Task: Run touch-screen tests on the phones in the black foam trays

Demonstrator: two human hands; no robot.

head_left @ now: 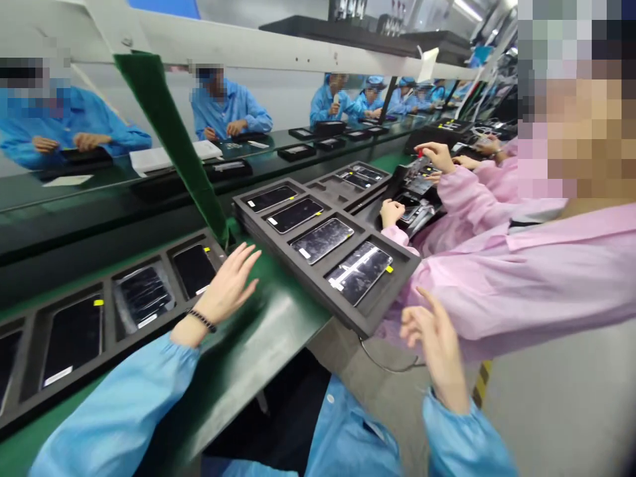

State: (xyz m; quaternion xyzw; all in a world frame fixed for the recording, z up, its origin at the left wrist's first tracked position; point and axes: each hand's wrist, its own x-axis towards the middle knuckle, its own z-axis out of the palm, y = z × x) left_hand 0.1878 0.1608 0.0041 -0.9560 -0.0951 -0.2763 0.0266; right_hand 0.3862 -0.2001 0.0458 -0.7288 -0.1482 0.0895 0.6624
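My left hand [226, 286] hovers with outstretched fingers over the green bench, by the right end of a dark foam tray [108, 311]. Smartphone-like screens lie in that tray's slots, among them one in clear film [145, 295] and one with a yellow tab [74, 338]. Off the front corner of a second foam tray [365, 321], my right hand [432, 338] is raised, index finger extended and the others loosely bent, with nothing in it. Several screens sit in this tray, the nearest [360, 271] bearing a yellow tab. It appears to rest on another tray.
A co-worker in a pink smock [536, 265] sits close on the right, hands at a black fixture [415, 179]. A green-wrapped post [173, 146] rises from the bench [268, 331]. Across the line, people in blue smocks [231, 106] work at a long bench.
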